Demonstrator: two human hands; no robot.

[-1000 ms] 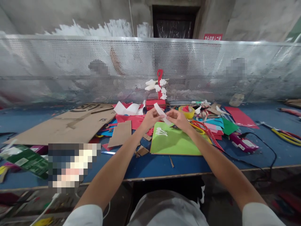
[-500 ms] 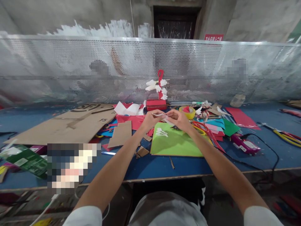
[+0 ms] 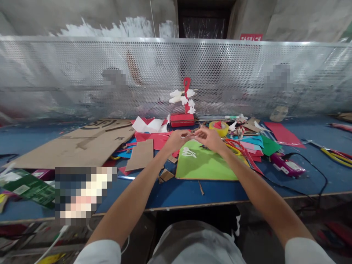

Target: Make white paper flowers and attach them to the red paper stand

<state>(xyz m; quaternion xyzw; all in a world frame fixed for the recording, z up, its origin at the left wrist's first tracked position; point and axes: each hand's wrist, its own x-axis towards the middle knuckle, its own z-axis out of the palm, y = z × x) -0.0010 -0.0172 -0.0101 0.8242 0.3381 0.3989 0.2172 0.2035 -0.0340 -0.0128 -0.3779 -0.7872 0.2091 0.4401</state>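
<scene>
My left hand (image 3: 178, 140) and my right hand (image 3: 210, 140) meet above the far part of a lime-green sheet (image 3: 213, 167). Their fingertips pinch a small piece of white paper (image 3: 198, 140), most of which the fingers hide. On the sheet's left side lie small white paper cut-outs (image 3: 189, 152). Just beyond my hands stands a red box (image 3: 182, 120) with a curved red upright (image 3: 187, 83) bearing white paper flowers (image 3: 190, 103). Red-handled scissors (image 3: 235, 147) rest by the sheet's right edge, near my right wrist.
Brown cardboard (image 3: 74, 146) covers the left of the table. Yellow tape (image 3: 219, 129) sits behind my right hand. A purple corded device (image 3: 288, 165) and yellow-handled pliers (image 3: 337, 158) lie right. Perforated metal screen (image 3: 154, 73) stands behind, and a blurred patch (image 3: 85, 194) hides things front left.
My hands have drawn slightly closer together, and less of the white paper shows between the fingers. The view has tilted down a little; the table things have not moved.
</scene>
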